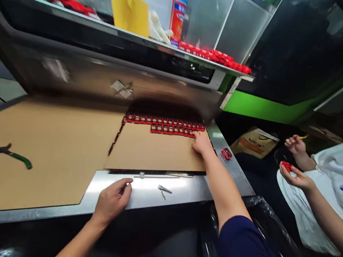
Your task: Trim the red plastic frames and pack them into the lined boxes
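Observation:
My right hand (200, 143) reaches to the right end of the rows of small red-and-black square frames (165, 128), its fingertips closed on a frame in the shorter front row. The rows lie along the far part of a cardboard sheet (153, 153). Near the front edge of the metal bench, my left hand (112, 200) is held with its fingers curled in. Nothing shows between its thumb and forefinger. Close to it lie a thin rod (156, 176) and a small metal tool (163, 190).
Green-handled pliers (9, 152) lie on the left cardboard (46, 143). One red piece (226, 153) rests on the bench at right. Above, a shelf holds red parts (216, 57) and a spray can (179, 12). A co-worker at right holds a red piece (286, 166).

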A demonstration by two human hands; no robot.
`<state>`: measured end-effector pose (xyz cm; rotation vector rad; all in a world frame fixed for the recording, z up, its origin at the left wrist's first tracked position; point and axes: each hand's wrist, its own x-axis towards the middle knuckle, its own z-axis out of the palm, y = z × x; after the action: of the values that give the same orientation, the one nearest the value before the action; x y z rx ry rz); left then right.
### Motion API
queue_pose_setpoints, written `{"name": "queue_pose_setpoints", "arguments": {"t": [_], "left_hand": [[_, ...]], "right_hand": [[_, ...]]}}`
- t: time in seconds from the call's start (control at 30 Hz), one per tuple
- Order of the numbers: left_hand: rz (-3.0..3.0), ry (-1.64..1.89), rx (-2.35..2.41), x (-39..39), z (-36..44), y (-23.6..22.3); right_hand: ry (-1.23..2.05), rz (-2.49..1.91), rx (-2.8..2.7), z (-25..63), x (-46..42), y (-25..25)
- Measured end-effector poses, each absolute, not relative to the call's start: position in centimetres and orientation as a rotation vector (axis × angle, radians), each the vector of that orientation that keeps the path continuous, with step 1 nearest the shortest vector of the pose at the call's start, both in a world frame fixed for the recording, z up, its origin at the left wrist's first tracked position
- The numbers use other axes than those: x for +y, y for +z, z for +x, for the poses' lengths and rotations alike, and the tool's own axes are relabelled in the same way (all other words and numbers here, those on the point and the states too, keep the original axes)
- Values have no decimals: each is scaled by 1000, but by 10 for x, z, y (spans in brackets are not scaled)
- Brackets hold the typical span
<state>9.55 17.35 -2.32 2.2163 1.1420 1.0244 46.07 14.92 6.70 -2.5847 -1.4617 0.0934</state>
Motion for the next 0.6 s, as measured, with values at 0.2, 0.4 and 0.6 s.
{"name": "queue_pose_setpoints", "arguments": {"t": [0.2, 0.4, 0.6], "left_hand": [[2235, 1113, 1047, 179, 93, -19], [2017, 1170, 928, 149, 83, -24], [1395, 601, 905, 70, 84, -46]], "right_hand": [[200, -2651, -1316, 445, 168, 89], [450, -2446, -1330, 330, 43, 75], [1215, -1577, -965, 195, -36, -25]]}}
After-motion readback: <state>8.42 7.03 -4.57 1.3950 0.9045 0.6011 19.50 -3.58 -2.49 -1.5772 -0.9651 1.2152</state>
